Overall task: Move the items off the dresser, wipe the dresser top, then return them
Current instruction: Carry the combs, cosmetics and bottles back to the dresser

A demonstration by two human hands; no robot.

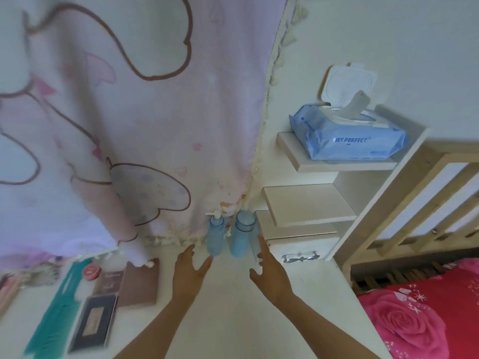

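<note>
Two light blue bottles stand at the back of the white dresser top (228,294): a pump bottle (215,235) on the left and a capped bottle (242,234) on the right. My left hand (190,270) is stretched out with straight fingers, its fingertips just short of the pump bottle's base. My right hand (269,270) is open too, its index finger pointing up beside the capped bottle. Neither hand holds anything.
On the dresser's left lie brown booklets (140,283), a dark case (93,322), a teal comb (59,307) and a pink round tin (90,272). A pink cloth (129,125) hangs behind. Stepped white shelves (308,203) at right carry a wet-wipes pack (352,136). A red floral bed (427,312) lies right.
</note>
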